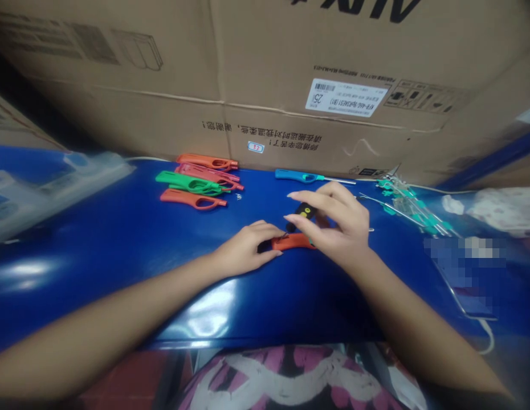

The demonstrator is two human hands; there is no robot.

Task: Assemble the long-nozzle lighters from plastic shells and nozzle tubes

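On the blue table my left hand is closed around the near end of an orange plastic lighter body, pressing it to the surface. My right hand hovers over the same piece, its thumb and fingers pinching a small black part with a yellow mark; its index finger sticks out to the left. Both hands meet at the table's middle.
Several orange, pink and green lighter bodies lie at the back left. A blue lighter with a metal tube lies by the big cardboard box. Teal parts with metal rods are piled at the right. Plastic bags sit at the left.
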